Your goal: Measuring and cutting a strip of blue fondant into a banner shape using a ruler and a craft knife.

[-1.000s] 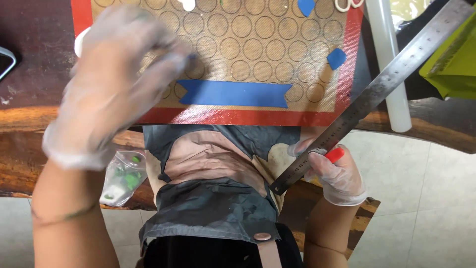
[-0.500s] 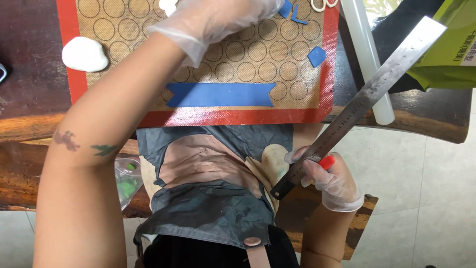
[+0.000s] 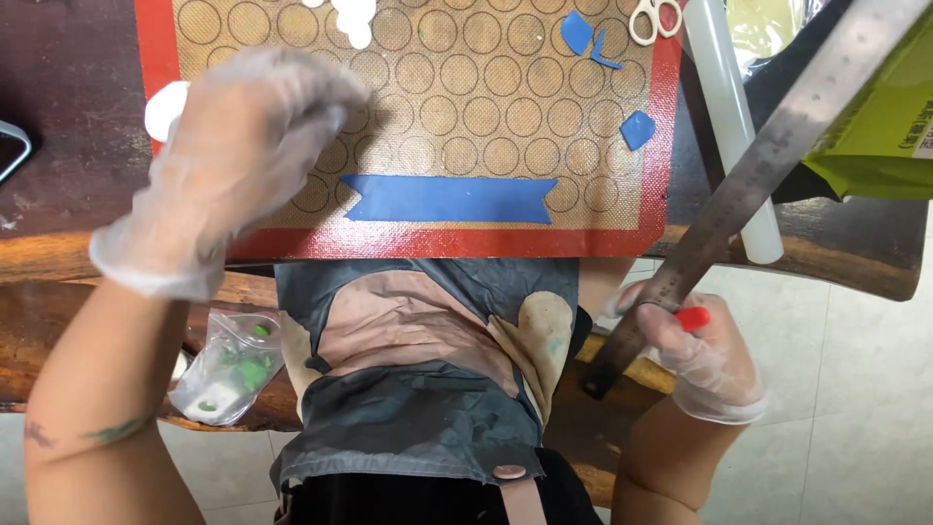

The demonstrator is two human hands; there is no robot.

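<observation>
My left hand, in a thin clear glove, hovers blurred over the left edge of a red-bordered baking mat, its fingers loosely curled with nothing visible in them. A blue ribbon-shaped strip lies flat on the mat near its front edge, just right of that hand. My right hand, also gloved, is below the table edge. It grips the lower end of a long metal ruler together with a small red object. The ruler slants up to the right over the table.
A white rolling pin lies right of the mat, beside a green package. Small scissors, blue scraps and white pieces sit at the mat's far side. A white lump lies at its left edge. A bag of green bits rests by my apron.
My left hand, stretched to the mat's far side half a second ago, has drawn back to the near left edge. The right hand still holds the ruler in the same slant.
</observation>
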